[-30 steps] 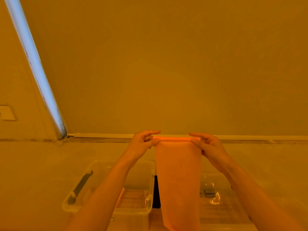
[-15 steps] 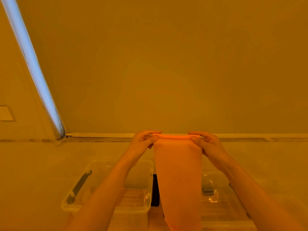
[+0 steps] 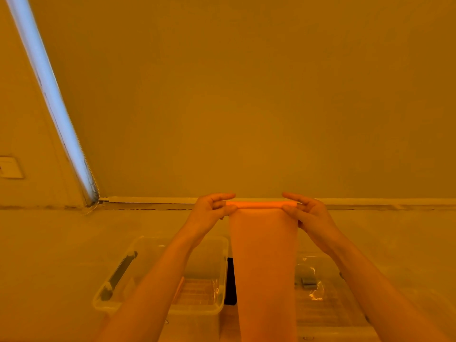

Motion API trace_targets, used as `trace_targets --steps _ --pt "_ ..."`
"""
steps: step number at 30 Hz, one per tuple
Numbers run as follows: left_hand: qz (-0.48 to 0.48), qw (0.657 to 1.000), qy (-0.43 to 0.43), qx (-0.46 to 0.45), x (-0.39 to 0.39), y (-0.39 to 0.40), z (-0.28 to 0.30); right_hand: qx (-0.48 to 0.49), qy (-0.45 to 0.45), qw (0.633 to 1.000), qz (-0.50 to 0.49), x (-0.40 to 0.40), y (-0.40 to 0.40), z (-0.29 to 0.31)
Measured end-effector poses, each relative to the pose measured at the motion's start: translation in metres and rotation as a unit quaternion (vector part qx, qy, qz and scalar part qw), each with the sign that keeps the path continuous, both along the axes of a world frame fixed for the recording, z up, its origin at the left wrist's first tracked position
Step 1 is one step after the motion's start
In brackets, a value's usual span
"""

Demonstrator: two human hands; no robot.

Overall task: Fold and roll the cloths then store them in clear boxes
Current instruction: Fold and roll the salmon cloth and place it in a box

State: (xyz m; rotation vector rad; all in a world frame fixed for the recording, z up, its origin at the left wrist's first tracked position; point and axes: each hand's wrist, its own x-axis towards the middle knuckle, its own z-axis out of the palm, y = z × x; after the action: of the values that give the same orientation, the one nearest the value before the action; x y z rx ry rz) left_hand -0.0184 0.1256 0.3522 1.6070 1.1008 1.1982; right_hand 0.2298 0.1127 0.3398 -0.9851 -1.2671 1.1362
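Observation:
An orange cloth [image 3: 265,262], folded into a long strip, hangs down in front of me with its top edge wound into a thin roll. My left hand [image 3: 209,212] pinches the roll's left end between thumb and fingers. My right hand [image 3: 308,214] pinches its right end the same way. Below stand two clear boxes: the left clear box [image 3: 118,287] with a dark handle and something orange inside it, and the right clear box [image 3: 328,304], partly hidden by the strip and my right arm.
A pale floor or surface spreads around the boxes. A plain wall with a light baseboard [image 3: 153,200] rises behind. A bright window strip with a bead cord [image 3: 49,95] slants at the left, and a wall switch [image 3: 9,167] sits at the far left.
The roll at the cloth's top has grown slightly thicker as my fingers turn it. Both hands stay at about the same height.

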Motion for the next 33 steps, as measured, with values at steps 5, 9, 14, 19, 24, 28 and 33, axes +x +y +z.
trace_targets --steps 5,9,14,19,24,28,33 --pt "0.004 1.000 -0.001 0.010 -0.0007 0.0012 -0.0049 -0.002 -0.018 1.000 0.001 -0.0020 -0.0052 0.0001" --pt "-0.016 1.000 0.007 0.011 0.0006 0.0015 -0.0077 -0.009 -0.031 0.999 0.007 -0.0047 -0.0080 0.0017" --pt "-0.024 0.999 -0.033 0.024 -0.0005 0.0018 -0.0099 -0.022 -0.011 1.000 0.014 -0.0046 -0.0075 0.0021" --pt "-0.065 0.995 -0.080 -0.006 0.0032 -0.0003 -0.0068 -0.009 0.008 1.000 -0.001 -0.0052 -0.0080 0.0043" --pt "-0.058 0.998 -0.031 0.016 0.0013 0.0004 -0.0069 0.000 -0.019 0.999 -0.028 -0.0047 -0.0062 0.0032" --pt "-0.038 0.999 -0.020 0.011 -0.0016 0.0025 -0.0056 -0.021 -0.019 1.000 -0.011 0.0002 -0.0051 0.0032" --pt "-0.030 0.999 0.008 0.018 0.0008 0.0048 -0.0035 -0.011 -0.036 0.999 -0.010 -0.0027 -0.0065 0.0059"
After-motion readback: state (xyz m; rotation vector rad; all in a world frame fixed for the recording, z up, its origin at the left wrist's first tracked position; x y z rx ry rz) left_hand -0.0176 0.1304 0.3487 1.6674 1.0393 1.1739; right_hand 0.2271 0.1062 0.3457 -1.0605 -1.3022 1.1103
